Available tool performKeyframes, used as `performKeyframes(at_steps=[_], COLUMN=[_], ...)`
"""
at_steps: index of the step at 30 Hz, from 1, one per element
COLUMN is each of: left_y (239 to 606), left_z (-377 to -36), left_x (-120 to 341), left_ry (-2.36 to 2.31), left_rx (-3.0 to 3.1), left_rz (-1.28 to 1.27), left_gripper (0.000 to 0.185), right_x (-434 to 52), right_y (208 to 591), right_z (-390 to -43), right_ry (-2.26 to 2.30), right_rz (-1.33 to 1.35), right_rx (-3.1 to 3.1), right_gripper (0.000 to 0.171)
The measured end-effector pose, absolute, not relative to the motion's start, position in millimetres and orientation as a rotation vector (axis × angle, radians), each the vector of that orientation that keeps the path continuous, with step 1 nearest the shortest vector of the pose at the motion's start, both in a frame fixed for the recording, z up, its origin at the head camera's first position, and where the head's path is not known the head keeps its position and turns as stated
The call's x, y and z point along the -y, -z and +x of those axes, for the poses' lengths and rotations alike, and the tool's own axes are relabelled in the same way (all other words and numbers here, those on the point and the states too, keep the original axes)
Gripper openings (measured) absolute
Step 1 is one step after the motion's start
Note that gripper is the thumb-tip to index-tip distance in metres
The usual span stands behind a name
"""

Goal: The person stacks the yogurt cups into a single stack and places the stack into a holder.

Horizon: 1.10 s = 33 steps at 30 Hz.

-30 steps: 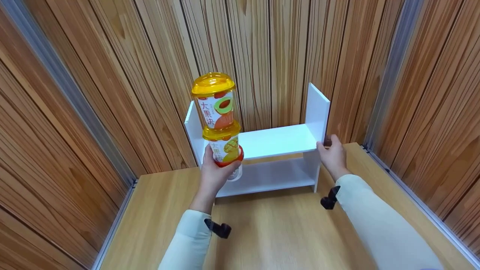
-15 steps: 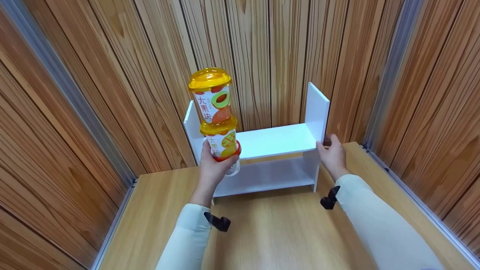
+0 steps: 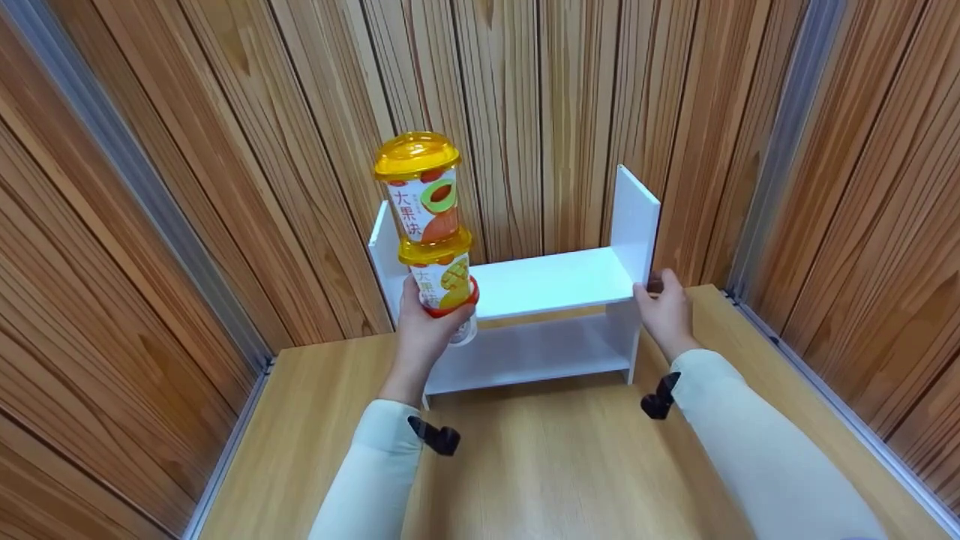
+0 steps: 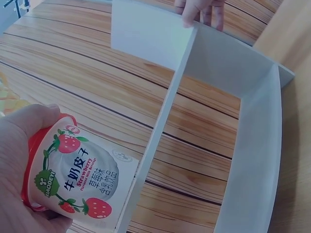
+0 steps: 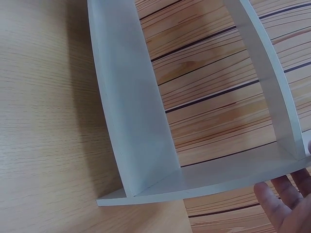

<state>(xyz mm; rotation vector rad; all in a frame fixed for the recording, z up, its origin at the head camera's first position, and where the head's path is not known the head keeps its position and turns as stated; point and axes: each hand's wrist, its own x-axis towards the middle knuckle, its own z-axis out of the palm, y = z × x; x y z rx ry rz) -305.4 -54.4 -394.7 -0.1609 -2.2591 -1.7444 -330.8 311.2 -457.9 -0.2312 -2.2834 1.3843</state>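
Observation:
My left hand point(image 3: 420, 337) grips a stack of three dessert cups and holds it upright in front of the left end of a white shelf point(image 3: 555, 281). The top cup point(image 3: 420, 191) and the middle mango cup point(image 3: 444, 274) have yellow lids. The bottom strawberry cup point(image 4: 77, 182) has a red rim, and my left hand point(image 4: 19, 145) wraps around it. My right hand point(image 3: 661, 311) holds the front edge of the shelf's right side panel. Its fingers point(image 4: 199, 9) show over that panel. In the right wrist view only fingertips point(image 5: 286, 204) appear beside the shelf point(image 5: 131, 111).
The shelf stands on a wooden tabletop point(image 3: 555, 465) against a wood-panelled back wall point(image 3: 525, 112). Panelled side walls with metal rails close in on the left and right. Both shelf boards are bare.
My left hand has carried the cup stack slightly up and to the left, closer to the shelf's left end. My right hand has stayed on the side panel.

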Motion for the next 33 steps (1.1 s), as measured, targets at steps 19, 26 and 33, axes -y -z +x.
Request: performKeyframes(at_steps=[19, 26, 33], left_y=[393, 393, 393], left_z=[-310, -313, -318], left_x=[57, 57, 54], left_ry=[1.746, 1.735, 1.732], left_rx=[2.271, 2.288, 2.3], left_rz=[-0.146, -0.131, -0.111], left_gripper=[0.094, 0.094, 0.094], right_x=[-309, -309, -310], right_y=[455, 455, 456], right_z=[-325, -323, -323], right_ry=[-1.442, -1.427, -1.425], right_rz=[-0.258, -0.261, -0.254], right_rx=[2.288, 2.301, 2.293], right_gripper=[0.045, 0.047, 0.046])
